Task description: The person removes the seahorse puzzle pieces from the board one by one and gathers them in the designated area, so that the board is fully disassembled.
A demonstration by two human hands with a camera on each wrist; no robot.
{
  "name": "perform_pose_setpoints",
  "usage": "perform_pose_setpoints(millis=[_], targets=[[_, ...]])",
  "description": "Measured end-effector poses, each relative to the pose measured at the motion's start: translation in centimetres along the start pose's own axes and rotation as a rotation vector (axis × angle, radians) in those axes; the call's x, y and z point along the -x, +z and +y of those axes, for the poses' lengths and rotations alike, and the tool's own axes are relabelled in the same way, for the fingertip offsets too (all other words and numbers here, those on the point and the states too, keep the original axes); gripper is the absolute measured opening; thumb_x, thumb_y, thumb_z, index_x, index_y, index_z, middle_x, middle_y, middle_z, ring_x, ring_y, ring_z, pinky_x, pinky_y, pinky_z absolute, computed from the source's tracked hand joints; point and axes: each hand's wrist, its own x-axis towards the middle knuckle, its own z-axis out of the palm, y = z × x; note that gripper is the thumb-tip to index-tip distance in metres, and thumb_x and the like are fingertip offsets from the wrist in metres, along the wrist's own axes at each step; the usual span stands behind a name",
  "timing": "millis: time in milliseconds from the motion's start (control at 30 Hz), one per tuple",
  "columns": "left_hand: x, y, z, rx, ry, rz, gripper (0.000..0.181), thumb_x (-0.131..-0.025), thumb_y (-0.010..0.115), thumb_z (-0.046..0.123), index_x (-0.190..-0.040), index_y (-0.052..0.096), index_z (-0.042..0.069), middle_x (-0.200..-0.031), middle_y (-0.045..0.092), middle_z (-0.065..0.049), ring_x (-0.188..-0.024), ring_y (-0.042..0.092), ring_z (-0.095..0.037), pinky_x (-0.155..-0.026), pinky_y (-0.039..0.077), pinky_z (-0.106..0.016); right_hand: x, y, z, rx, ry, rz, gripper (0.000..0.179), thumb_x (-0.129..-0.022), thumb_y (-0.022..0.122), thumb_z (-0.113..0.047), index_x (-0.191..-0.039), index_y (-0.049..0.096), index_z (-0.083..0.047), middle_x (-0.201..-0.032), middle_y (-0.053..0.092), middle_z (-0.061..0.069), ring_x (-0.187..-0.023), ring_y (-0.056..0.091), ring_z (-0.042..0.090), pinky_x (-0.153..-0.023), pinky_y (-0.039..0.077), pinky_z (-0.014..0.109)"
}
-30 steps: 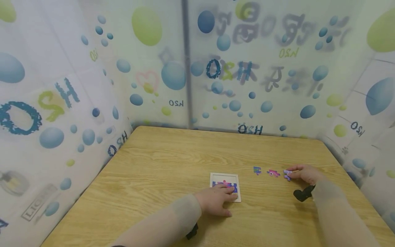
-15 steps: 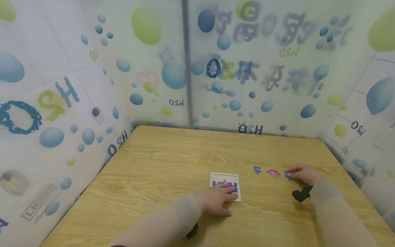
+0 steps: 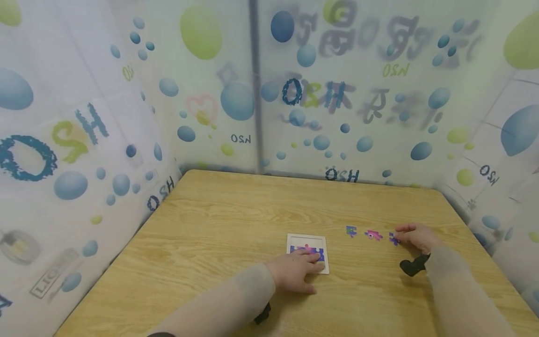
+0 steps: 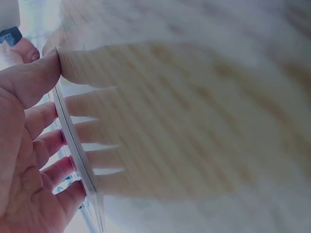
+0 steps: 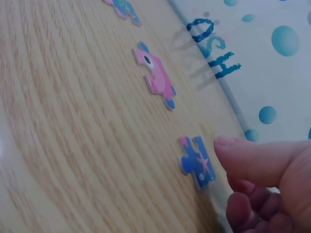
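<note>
My left hand (image 3: pixel 294 273) rests with its fingers spread over the white-framed jigsaw board (image 3: pixel 327 260), hiding its lower part. Pink and blue pieces (image 3: pixel 309 250) fill the visible middle, below a pale strip. In the left wrist view, fingers (image 4: pixel 43 119) lie along a thin edge above the wood. At the right, my right hand (image 3: pixel 417 236) is beside a blue puzzle piece with a pink starfish (image 5: pixel 201 165). That piece lies on the table; the right wrist view shows thumb and curved fingers just off it, holding nothing.
Left of the starfish piece lie a pink puzzle piece with an eye (image 3: pixel 372 235) and a blue-green one (image 3: pixel 351 231), in a loose row. The wooden table (image 3: pixel 219 220) meets patterned curtain-like walls (image 3: pixel 210 117) at the back and sides.
The starfish piece was between my right fingers, turned a little and shifted slightly right; now it lies flat, let go. The left hand has stayed on the board.
</note>
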Motion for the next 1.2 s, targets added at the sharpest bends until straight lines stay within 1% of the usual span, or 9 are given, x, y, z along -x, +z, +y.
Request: perform_pose_setpoints(millis=[100, 233, 333, 433, 533, 600, 800, 1033, 1200], targets=[[0.0, -0.1, 0.0, 0.006, -0.001, -0.001, 0.065, -0.090, 0.060, 0.051, -0.148, 0.040, 0.029, -0.156, 0.027, 0.005, -0.145, 0.018, -0.019, -0.116, 0.020, -0.032, 0.1, 0.1, -0.4, -0.011, 0.001, -0.002, 0.049, -0.093, 0.063, -0.021, -0.125, 0.049, 0.014, -0.113, 0.059, 0.017, -0.103, 0.049, 0.030, -0.087, 0.040, 0.039], [0.0, -0.1, 0.0, -0.005, 0.003, 0.001, 0.065, -0.090, 0.060, 0.051, -0.148, 0.039, 0.029, -0.156, 0.028, 0.004, -0.145, 0.019, -0.019, -0.116, 0.020, -0.032, 0.4, 0.5, -1.4, -0.032, -0.001, -0.038, 0.050, -0.095, 0.061, -0.020, -0.128, 0.045, 0.014, -0.109, 0.062, 0.010, -0.094, 0.053, 0.019, -0.081, 0.044, 0.034], [0.0, -0.1, 0.0, -0.009, 0.005, 0.000, 0.065, -0.091, 0.060, 0.051, -0.148, 0.039, 0.028, -0.156, 0.028, 0.004, -0.145, 0.019, -0.020, -0.115, 0.020, -0.031, 0.5, 0.9, -2.0, -0.025, -0.033, -0.064, 0.048, -0.096, 0.059, -0.021, -0.128, 0.046, 0.013, -0.111, 0.061, 0.011, -0.096, 0.054, 0.019, -0.084, 0.045, 0.038], [0.1, -0.2, 0.1, -0.004, 0.004, -0.005, 0.065, -0.091, 0.060, 0.051, -0.148, 0.039, 0.028, -0.156, 0.028, 0.004, -0.145, 0.019, -0.020, -0.115, 0.021, -0.031, 0.3, 1.7, -2.6, -0.031, -0.071, -0.065, 0.047, -0.096, 0.060, -0.021, -0.126, 0.048, 0.013, -0.118, 0.058, 0.019, -0.099, 0.052, 0.023, -0.086, 0.043, 0.041], [0.1, -0.3, 0.1, 0.000, -0.003, -0.011, 0.065, -0.091, 0.059, 0.051, -0.148, 0.039, 0.029, -0.157, 0.027, 0.005, -0.145, 0.019, -0.019, -0.115, 0.022, -0.032, 0.1, 2.7, -3.3, -0.030, -0.075, -0.048, 0.045, -0.095, 0.062, -0.022, -0.125, 0.051, 0.010, -0.123, 0.054, 0.021, -0.099, 0.049, 0.027, -0.082, 0.042, 0.040], [0.1, -0.3, 0.1, 0.002, -0.008, -0.016, 0.065, -0.091, 0.059, 0.051, -0.148, 0.038, 0.029, -0.157, 0.027, 0.005, -0.145, 0.018, -0.019, -0.115, 0.023, -0.032, -0.1, 3.3, -3.8, -0.046, -0.068, -0.048, 0.045, -0.094, 0.062, -0.021, -0.125, 0.051, 0.010, -0.120, 0.055, 0.020, -0.096, 0.049, 0.027, -0.078, 0.041, 0.038], [0.1, -0.2, 0.1, 0.000, -0.010, -0.017, 0.065, -0.090, 0.059, 0.052, -0.148, 0.039, 0.030, -0.157, 0.027, 0.006, -0.145, 0.019, -0.019, -0.115, 0.023, -0.032, -0.3, 5.5, -5.4, -0.122, -0.064, -0.085, 0.042, -0.094, 0.062, -0.014, -0.125, 0.049, 0.012, -0.093, 0.063, 0.007, -0.079, 0.055, 0.021, -0.070, 0.047, 0.033], [0.0, -0.2, 0.0, -0.002, -0.006, -0.018, 0.065, -0.090, 0.059, 0.052, -0.148, 0.040, 0.029, -0.156, 0.027, 0.005, -0.145, 0.019, -0.019, -0.115, 0.022, -0.031, -0.6, 8.1, -7.1, -0.105, -0.060, -0.077, 0.036, -0.090, 0.068, -0.017, -0.118, 0.059, 0.004, -0.099, 0.063, 0.006, -0.084, 0.051, 0.023, -0.072, 0.045, 0.033], [0.1, -0.3, 0.0, 0.008, -0.004, -0.020, 0.064, -0.090, 0.059, 0.052, -0.148, 0.040, 0.029, -0.156, 0.027, 0.006, -0.145, 0.020, -0.019, -0.115, 0.023, -0.032, -0.9, 10.0, -8.2, -0.026, -0.079, -0.054, 0.031, -0.089, 0.070, -0.020, -0.113, 0.064, -0.002, -0.095, 0.063, 0.006, -0.083, 0.053, 0.023, -0.071, 0.043, 0.032]])
